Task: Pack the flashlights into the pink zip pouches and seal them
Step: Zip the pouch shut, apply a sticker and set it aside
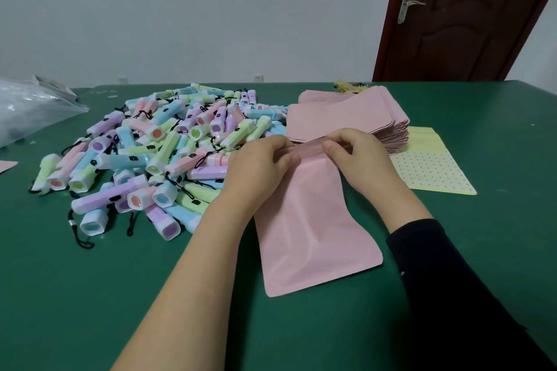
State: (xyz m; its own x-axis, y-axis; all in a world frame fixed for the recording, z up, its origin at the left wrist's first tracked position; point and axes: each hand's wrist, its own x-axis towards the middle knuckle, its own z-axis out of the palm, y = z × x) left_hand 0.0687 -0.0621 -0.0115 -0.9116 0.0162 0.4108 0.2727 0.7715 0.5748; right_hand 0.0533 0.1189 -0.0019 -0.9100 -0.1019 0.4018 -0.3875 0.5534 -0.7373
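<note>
Both hands are on the pink pouch (310, 226) at frame centre: left hand (262, 159) and right hand (355, 153) each pinch its mouth edge, fingers curled over the zip strip. It lies on the desk (90, 280), long axis running from that mouth toward the lower frame. The flashlights (156, 153) are heaped at left, just beside the left hand, the likelier one to reach. Whether it's loaded, can't tell.

The flashlights (156, 156) make one pile of several dozen, too many to count exactly. There is one single pouch (313, 229) and one stack of pouches (346, 114), number unclear. One dotted sheet (434, 168), one clear bag (27, 111), one door (464, 15).
</note>
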